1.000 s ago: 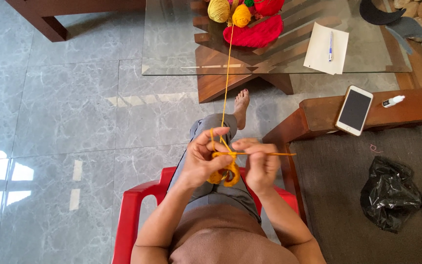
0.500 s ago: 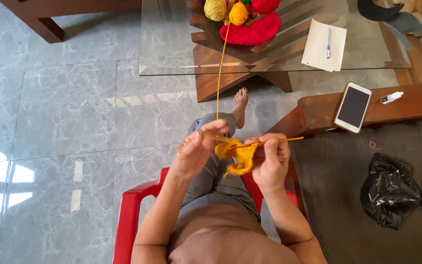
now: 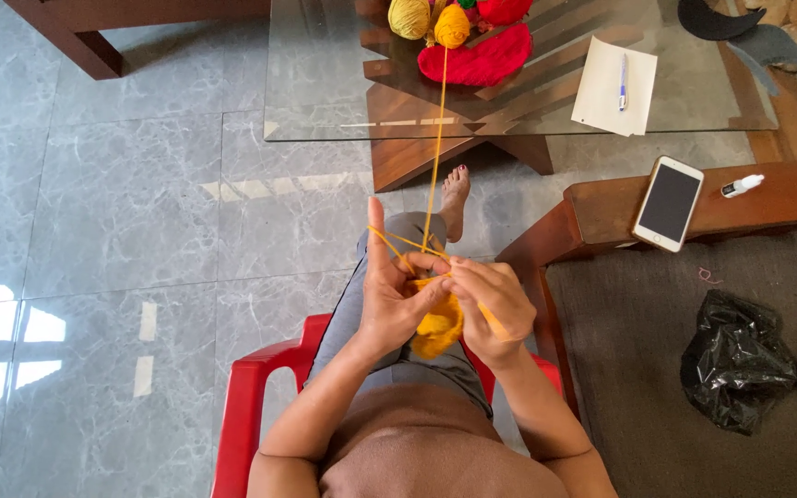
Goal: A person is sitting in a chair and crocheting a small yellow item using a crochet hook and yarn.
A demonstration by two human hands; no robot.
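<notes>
Grey marble floor tiles [image 3: 122, 212] are lying under a red plastic chair [image 3: 246, 406]. Both hands are working close together over the lap: the left hand [image 3: 389, 300] is tensioning orange yarn [image 3: 435, 157] over a raised finger, the right hand [image 3: 495, 309] is gripping a crochet hook [image 3: 491, 318] beside the orange crochet piece [image 3: 437, 327]. That yarn is running up to a ball [image 3: 452, 28] on the glass tabletop [image 3: 325, 92].

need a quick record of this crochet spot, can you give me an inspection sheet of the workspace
surface: glass table on a wooden base, over grey marbled floor tiles.
job's things: orange crochet piece in the lap; orange yarn strand runs up to an orange yarn ball on the table.
clutter: red knitted piece, paper sheet with pen, phone and small white tube on a wooden armrest, black bags.
hands: left hand has yarn over a raised finger; right hand grips a yellow hook.
cables: nothing seen.
surroundings: red plastic chair, dark seat cushion.
</notes>
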